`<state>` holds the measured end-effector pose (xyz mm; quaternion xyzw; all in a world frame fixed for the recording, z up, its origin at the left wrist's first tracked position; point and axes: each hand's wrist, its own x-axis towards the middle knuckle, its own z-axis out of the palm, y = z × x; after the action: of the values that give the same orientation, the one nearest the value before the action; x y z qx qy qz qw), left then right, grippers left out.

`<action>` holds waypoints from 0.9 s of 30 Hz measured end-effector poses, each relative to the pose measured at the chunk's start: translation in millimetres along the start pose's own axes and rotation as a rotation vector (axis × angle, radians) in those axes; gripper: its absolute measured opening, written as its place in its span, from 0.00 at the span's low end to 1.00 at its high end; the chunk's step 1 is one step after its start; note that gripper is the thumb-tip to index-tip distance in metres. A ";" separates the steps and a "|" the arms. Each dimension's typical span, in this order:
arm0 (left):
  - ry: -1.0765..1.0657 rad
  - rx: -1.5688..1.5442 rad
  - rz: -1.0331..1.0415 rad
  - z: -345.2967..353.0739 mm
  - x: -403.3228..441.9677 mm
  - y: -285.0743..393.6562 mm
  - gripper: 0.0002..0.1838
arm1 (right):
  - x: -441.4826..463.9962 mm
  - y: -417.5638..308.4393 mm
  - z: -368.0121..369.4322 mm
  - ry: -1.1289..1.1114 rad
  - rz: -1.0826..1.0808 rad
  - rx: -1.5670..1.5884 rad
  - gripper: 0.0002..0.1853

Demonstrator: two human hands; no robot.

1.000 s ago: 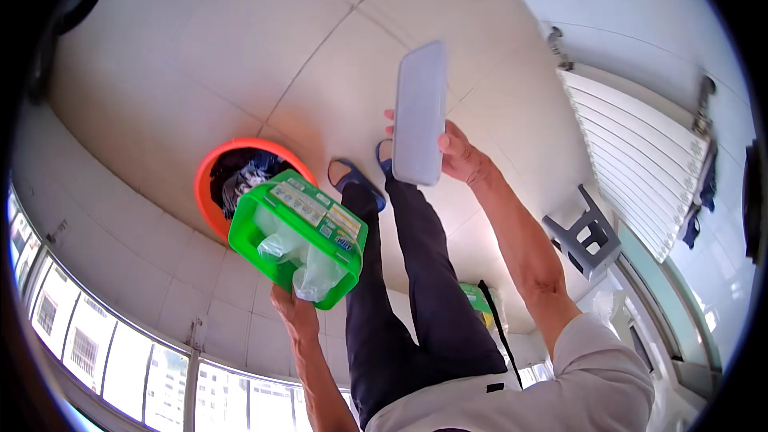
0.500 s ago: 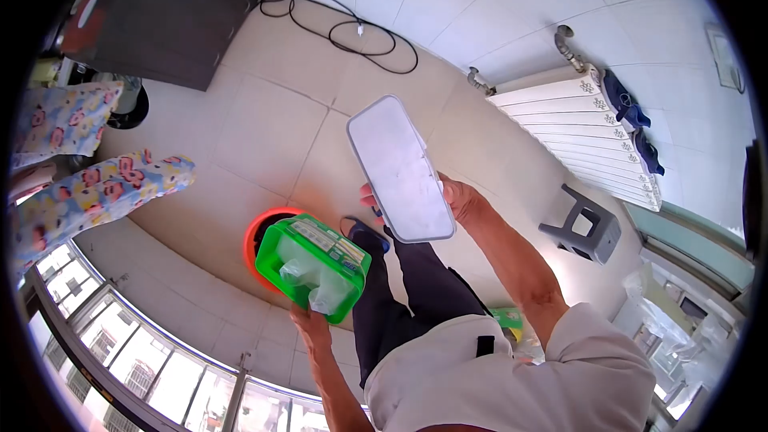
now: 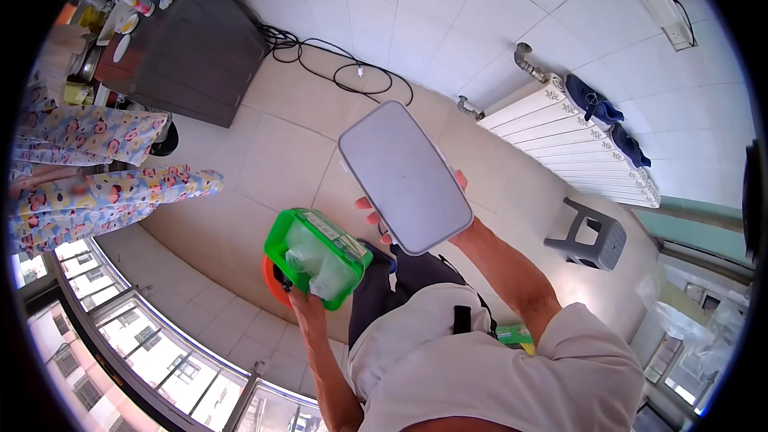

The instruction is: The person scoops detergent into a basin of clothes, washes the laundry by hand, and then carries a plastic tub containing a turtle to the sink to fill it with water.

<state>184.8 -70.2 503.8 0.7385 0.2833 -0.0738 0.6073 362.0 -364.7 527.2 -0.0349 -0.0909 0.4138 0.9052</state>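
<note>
My left hand [image 3: 306, 304] is closed on the lower edge of a green plastic box [image 3: 276, 238] with a printed label on its side. Crumpled translucent plastic bags [image 3: 330, 276] lie inside that box. To the right, my right hand [image 3: 462, 184] grips a grey rectangular plastic lid [image 3: 404, 180] from below, with fingers showing at both long edges. Its smooth, flat face is turned up at me. Whether a container sits under it, I cannot tell. Behind the green box, an orange basin [image 3: 273, 282] on the floor is mostly hidden.
A person in floral sleeves [image 3: 120, 196] stands at the left, near a dark cabinet [image 3: 196, 48]. Black cable [image 3: 344, 56] lies coiled by the wall. At the right are a white radiator [image 3: 560, 140] and a grey stool [image 3: 592, 236].
The lid's upturned face now looks plain grey; half a second ago it looked whitish and marked. The green box covers more of the basin. My view has shifted, showing more of the cabinet.
</note>
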 end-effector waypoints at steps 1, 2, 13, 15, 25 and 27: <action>-0.017 0.022 -0.012 0.6 -0.5 2.9 0.29 | -2.9 -1.3 4.4 0.005 -0.005 0.014 0.68; -0.031 0.043 -0.026 -1.3 -1.3 6.0 0.28 | -4.5 -1.6 11.0 0.004 0.005 0.016 0.68; 0.025 0.116 -0.037 14.1 10.4 29.8 0.21 | 2.2 -12.5 34.8 0.010 -0.021 0.164 0.65; 0.046 0.132 0.043 16.6 19.4 25.6 0.20 | 3.6 -21.4 34.2 0.001 -0.011 0.148 0.64; 0.094 0.105 0.046 4.3 66.0 39.1 0.18 | 60.2 -23.6 13.8 -0.132 0.111 0.460 0.63; 0.121 0.187 0.028 2.0 79.8 38.8 0.19 | 74.4 -24.4 9.6 -0.143 0.129 0.501 0.63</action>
<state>271.1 -49.7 500.3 0.7989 0.3010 -0.0466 0.5187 426.0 -324.6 550.1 0.2136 -0.0469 0.4816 0.8487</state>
